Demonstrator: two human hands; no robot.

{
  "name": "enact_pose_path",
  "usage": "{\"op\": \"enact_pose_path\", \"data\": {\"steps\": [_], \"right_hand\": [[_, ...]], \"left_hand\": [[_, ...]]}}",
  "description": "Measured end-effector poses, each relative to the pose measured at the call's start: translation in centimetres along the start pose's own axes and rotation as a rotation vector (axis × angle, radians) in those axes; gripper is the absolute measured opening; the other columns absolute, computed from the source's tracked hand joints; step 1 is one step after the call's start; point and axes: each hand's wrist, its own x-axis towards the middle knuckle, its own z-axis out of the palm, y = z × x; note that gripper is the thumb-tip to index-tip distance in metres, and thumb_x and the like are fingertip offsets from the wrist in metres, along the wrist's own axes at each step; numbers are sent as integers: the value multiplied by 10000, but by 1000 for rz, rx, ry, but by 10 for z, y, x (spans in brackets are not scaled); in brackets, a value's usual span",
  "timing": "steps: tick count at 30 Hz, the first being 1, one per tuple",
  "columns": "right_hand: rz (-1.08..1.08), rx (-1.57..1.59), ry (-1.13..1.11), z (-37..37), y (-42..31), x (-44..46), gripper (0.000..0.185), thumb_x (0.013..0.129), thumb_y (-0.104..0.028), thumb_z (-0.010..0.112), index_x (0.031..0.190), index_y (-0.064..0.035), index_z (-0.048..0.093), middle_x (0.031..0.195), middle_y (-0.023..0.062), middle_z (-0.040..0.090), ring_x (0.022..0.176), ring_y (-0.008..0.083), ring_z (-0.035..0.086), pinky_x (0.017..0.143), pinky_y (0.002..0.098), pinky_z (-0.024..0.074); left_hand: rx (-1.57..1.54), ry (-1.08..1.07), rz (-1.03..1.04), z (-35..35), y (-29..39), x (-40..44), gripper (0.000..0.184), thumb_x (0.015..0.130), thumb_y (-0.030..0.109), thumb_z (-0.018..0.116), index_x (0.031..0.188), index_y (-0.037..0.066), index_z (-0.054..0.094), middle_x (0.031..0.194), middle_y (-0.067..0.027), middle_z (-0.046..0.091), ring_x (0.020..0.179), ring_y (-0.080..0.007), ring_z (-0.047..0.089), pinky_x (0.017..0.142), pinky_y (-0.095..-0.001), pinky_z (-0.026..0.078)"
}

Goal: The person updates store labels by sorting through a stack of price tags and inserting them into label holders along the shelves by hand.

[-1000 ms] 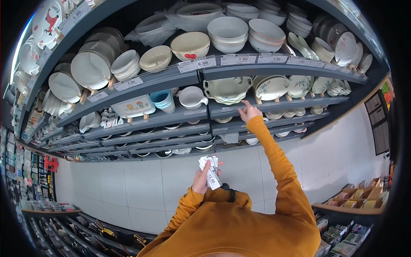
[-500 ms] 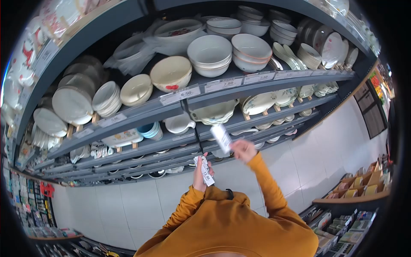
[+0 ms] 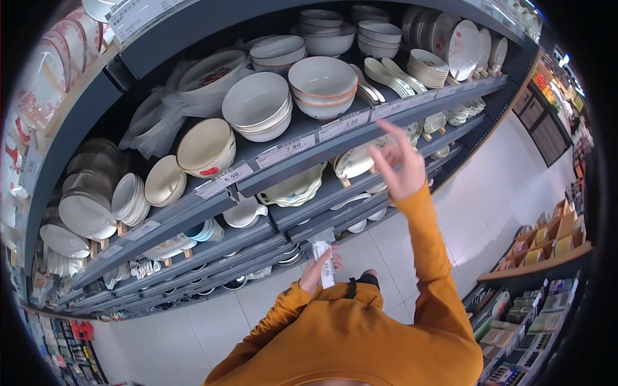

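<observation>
My left hand (image 3: 311, 275) is low in front of my body, its fingers closed round white price tags (image 3: 326, 269) with printed figures. How many tags it holds I cannot tell. Raised before the shelf front, my right hand (image 3: 407, 172) has its thumb and index finger apart and nothing between them. Its index fingertip is close to a row of price tags (image 3: 351, 124) along the shelf edge; whether they touch is unclear. Behind that edge stand stacked white bowls (image 3: 323, 87) with an orange rim and green-patterned spoons (image 3: 391, 77).
Along the upper shelf are white bowls (image 3: 257, 106), a cream bowl (image 3: 207, 149) and upright plates (image 3: 87, 213). Lower shelves hold a scalloped dish (image 3: 296, 186) and more crockery. Behind me on the right, a display (image 3: 547, 270) holds rolls in compartments. Pale tiles (image 3: 476, 212) cover the floor.
My right hand has risen toward the upper shelf edge and opened; the white tag it held is gone from it. My left hand still grips its tags. The view has shifted.
</observation>
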Motion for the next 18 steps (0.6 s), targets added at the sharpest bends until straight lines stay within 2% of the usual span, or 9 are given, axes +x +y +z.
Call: {"op": "enact_pose_path", "data": {"steps": [2,4,6,9,10,14,18], "right_hand": [[13,-8,-68,-6,1,33,427,892,-252,650,1260,-78,519,537,19,572,432,129,533,458,266,406],[-39,-93,-199,-12,11,54,312,910,-261,620,1153,-71,573,524,11,568,418,120,526,455,276,402],[30,13,-316,-16,16,67,236,913,-244,614,1064,-62,599,521,5,568,418,106,526,439,266,391],[83,151,-442,-23,21,85,177,918,-220,608,966,-50,621,518,-3,566,415,83,516,414,245,367],[94,194,-475,-25,23,88,169,919,-213,606,939,-46,625,517,-5,565,414,76,510,406,237,358],[12,325,-413,-36,35,91,170,913,-211,626,943,-44,625,516,-3,563,404,57,494,395,224,354],[-99,66,-570,-36,35,97,185,920,-224,606,940,-42,632,491,24,565,400,104,523,406,258,379]], "left_hand": [[-8,-4,-124,9,-25,2,448,978,363,497,1253,9,508,884,-62,597,780,-151,624,717,-263,499],[38,-40,-235,29,-38,2,460,968,389,514,1243,21,527,879,-44,596,767,-134,617,719,-255,508],[102,-59,-267,51,-43,3,439,970,395,505,1204,24,533,815,-19,553,712,-104,552,695,-257,481],[-69,-22,-91,79,-47,14,433,966,407,514,1165,25,551,776,-13,533,651,-105,529,684,-269,481],[-108,86,-77,92,-44,17,411,970,403,507,1129,27,553,745,-5,501,612,-98,490,684,-283,476],[-273,264,139,126,-36,29,415,974,392,503,1137,12,539,711,-2,477,568,-98,458,676,-284,459],[-344,334,319,147,-42,26,427,996,413,435,1130,19,533,704,-2,469,598,-100,456,693,-293,452]]}}
